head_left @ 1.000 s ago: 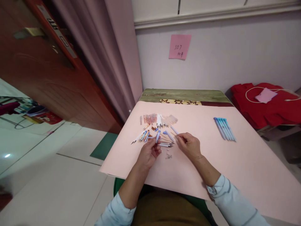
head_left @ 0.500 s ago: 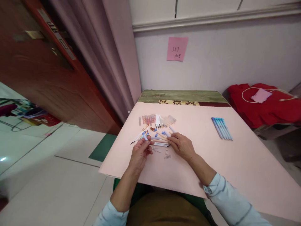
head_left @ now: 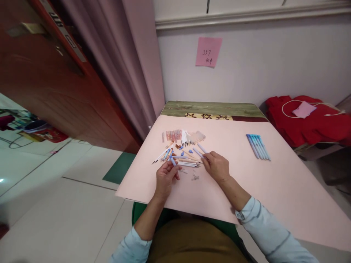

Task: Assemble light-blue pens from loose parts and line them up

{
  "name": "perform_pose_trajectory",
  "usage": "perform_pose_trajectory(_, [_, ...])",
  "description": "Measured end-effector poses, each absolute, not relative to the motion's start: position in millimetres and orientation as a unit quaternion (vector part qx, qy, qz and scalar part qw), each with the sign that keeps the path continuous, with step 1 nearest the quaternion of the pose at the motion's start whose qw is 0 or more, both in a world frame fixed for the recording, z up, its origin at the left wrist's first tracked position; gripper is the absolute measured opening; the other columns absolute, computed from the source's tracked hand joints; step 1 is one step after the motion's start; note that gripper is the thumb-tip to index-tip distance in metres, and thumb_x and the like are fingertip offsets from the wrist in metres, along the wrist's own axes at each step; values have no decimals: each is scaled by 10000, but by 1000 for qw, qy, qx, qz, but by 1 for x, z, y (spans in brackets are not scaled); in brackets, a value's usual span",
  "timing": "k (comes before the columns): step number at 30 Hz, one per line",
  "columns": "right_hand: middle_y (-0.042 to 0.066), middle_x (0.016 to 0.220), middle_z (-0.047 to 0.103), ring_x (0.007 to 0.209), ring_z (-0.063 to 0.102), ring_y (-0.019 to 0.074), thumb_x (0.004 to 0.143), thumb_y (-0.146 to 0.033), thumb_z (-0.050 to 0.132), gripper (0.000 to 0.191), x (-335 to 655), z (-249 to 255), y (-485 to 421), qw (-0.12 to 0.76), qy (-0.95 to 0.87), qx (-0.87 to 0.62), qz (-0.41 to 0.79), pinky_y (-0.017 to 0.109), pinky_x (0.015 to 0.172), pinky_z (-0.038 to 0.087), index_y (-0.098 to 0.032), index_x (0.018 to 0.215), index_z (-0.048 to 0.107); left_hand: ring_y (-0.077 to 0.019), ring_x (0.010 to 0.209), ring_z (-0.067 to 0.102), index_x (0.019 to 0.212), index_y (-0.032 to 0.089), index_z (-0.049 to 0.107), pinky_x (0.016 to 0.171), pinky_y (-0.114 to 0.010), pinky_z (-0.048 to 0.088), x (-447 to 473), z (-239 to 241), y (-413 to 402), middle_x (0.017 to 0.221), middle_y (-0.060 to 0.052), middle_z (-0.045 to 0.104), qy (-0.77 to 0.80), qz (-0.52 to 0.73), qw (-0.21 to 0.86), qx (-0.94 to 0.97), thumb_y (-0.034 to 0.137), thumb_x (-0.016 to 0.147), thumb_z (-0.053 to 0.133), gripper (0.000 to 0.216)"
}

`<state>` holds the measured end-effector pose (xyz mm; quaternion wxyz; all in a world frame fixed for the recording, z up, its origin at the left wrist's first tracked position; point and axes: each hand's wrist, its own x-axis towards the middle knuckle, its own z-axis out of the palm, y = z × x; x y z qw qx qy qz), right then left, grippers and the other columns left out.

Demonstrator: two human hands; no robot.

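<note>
Pen piece (head_left: pixel 173 162): pale with a blue end, raised just above the near side of the pile, pinched between the thumb and fingers of the left hand (head_left: pixel 165 178). The right hand (head_left: pixel 217 166) has its fingertips drawn together on the lower end of a pale tube (head_left: pixel 197 151); the exact finger contact is partly hidden from where I stand.

Handling, in my judgement: both items light, stiff, likely smooth plastic, apt to roll or turn if held loosely. Recommended hold is mid-length, thumb against two fingers, ends left free; squeezing hard gains nothing.

Beside the hands: white refills (head_left: pixel 188 164) with dark tips, probably thin and easily bent, best lifted by the shaft. Small clear bits (head_left: pixel 195 177) lie nearer the person, easy to lose. Beyond the pile: clear sleeves (head_left: pixel 174 135). Well apart to the right: a row of blue pens (head_left: pixel 257 147) on the pink cover (head_left: pixel 285 193).
</note>
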<state>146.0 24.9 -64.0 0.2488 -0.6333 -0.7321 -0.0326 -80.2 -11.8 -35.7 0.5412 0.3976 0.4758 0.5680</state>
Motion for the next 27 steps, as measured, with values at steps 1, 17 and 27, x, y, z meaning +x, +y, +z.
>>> perform_pose_trajectory(1, [45,886,675,769,587,162,943,-420,491,289,146,-64,25,249,-732,-633,-33,265,597,305,-240,979,714,-73,480,497,970,134,652,471,-221,430,-80,-36,-12,784,-46,699,476,567,541,399,325,726,745,323])
perform_pose_trajectory(17, [-2,794,670,654,579,118,848,-378,554,205,150,-53,24,405,-629,-662,53,233,600,371,-220,856,684,-112,542,493,791,189,641,537,-236,370,-151,-9,-19,646,23,596,676,356,325,557,404,706,708,240])
perform_pose_trajectory(27, [-17,668,633,579,557,138,809,-425,601,245,155,-59,28,488,-565,-646,159,251,596,445,-221,917,681,-185,756,576,800,229,625,649,-284,361,-135,-7,-19,831,-19,637,730,150,131,654,315,831,554,116])
